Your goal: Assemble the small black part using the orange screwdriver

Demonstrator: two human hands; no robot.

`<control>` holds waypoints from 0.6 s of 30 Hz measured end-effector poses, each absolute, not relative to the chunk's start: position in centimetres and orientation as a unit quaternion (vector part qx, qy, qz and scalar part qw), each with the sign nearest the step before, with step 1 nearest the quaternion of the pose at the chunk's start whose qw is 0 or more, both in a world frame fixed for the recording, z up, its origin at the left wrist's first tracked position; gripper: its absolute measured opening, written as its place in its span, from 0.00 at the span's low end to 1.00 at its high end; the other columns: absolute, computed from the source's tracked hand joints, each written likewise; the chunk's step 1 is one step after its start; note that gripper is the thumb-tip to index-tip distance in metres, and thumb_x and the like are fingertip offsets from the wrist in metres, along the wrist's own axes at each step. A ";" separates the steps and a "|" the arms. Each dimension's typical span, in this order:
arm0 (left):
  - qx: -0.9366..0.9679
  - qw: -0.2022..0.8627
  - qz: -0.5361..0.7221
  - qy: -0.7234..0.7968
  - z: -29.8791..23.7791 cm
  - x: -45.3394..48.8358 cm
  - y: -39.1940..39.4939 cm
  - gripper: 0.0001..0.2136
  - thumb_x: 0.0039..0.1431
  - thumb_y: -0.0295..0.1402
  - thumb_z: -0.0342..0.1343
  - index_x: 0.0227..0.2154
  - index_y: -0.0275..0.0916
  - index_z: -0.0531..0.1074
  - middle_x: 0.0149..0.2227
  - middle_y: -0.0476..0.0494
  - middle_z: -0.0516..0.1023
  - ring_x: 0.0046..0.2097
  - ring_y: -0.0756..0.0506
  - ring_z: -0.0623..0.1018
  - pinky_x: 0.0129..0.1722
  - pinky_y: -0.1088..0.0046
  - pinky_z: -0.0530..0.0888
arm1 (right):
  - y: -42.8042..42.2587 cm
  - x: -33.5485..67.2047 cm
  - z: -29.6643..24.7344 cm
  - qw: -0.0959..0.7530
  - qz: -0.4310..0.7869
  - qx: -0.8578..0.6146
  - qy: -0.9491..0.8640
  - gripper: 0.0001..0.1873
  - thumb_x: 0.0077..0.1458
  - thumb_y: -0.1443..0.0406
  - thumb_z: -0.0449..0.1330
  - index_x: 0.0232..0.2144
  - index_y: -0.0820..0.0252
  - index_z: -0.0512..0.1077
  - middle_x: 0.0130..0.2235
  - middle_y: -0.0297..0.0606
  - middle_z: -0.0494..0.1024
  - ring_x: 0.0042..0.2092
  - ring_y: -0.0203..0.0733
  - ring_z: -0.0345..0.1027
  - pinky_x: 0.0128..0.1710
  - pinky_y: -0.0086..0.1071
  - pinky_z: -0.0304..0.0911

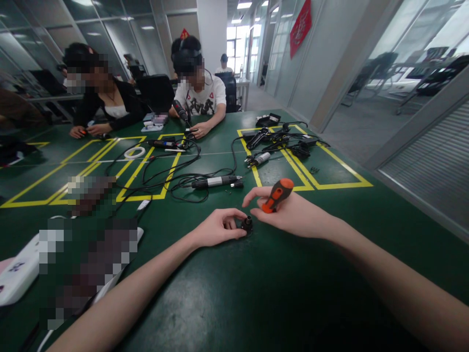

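My left hand (221,227) pinches a small black round part (247,224) between thumb and fingers, low on the green table (205,298). The part has a short tube-like top that points up. Just to its right, my right hand (289,215) holds a screwdriver (278,194) with an orange and dark grey handle, tilted up to the right. Its index finger reaches out toward the left. The screwdriver's shaft and tip are not visible. The fingertips of both hands are close together, with a narrow gap between them.
A black and silver cylindrical tool (214,182) with cables lies beyond my hands. More black tools and cords (271,139) fill the taped area at the far right. A white power strip (22,269) is at the left. Across the table a co-worker (200,95) holds a power screwdriver (181,111).
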State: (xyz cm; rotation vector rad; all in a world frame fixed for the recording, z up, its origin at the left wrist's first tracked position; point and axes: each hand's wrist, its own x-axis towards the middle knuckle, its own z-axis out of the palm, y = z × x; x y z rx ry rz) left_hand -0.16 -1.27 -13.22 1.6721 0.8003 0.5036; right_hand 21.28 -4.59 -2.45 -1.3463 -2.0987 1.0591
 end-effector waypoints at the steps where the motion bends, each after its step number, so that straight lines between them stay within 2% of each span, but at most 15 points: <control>1: 0.714 0.572 0.215 0.343 -13.1 -0.2 -1.3 0.22 0.54 0.38 0.68 0.49 0.33 0.76 0.24 0.53 0.77 0.25 0.53 0.72 0.28 0.78 0.67 | -4.6 21.2 -2.3 0.214 0.381 -0.485 -0.758 0.13 0.54 0.63 0.59 0.42 0.58 0.75 0.23 0.25 0.63 0.26 0.36 0.58 0.27 0.29 0.54; 5: 0.715 0.570 0.216 0.342 -13.0 -0.2 -1.3 0.22 0.54 0.38 0.68 0.49 0.33 0.77 0.23 0.53 0.76 0.25 0.53 0.72 0.28 0.78 0.67 | -4.7 21.0 -2.2 0.211 0.380 -0.474 -0.766 0.16 0.49 0.66 0.60 0.43 0.60 0.75 0.23 0.24 0.62 0.25 0.35 0.56 0.26 0.28 0.53; 12: 0.711 0.573 0.224 0.340 -13.2 -0.1 -1.3 0.22 0.54 0.37 0.67 0.50 0.34 0.77 0.23 0.52 0.77 0.25 0.52 0.72 0.28 0.78 0.68 | -4.4 21.0 -2.3 0.224 0.390 -0.458 -0.767 0.09 0.54 0.65 0.58 0.35 0.61 0.77 0.27 0.33 0.72 0.28 0.38 0.63 0.29 0.31 0.59; 18: 0.714 0.572 0.214 0.343 -12.9 -0.1 -1.3 0.22 0.54 0.38 0.68 0.50 0.33 0.77 0.23 0.52 0.77 0.25 0.53 0.71 0.27 0.78 0.66 | -4.5 21.1 -2.3 0.209 0.366 -0.475 -0.773 0.14 0.51 0.67 0.59 0.42 0.60 0.75 0.23 0.27 0.65 0.25 0.36 0.57 0.26 0.29 0.53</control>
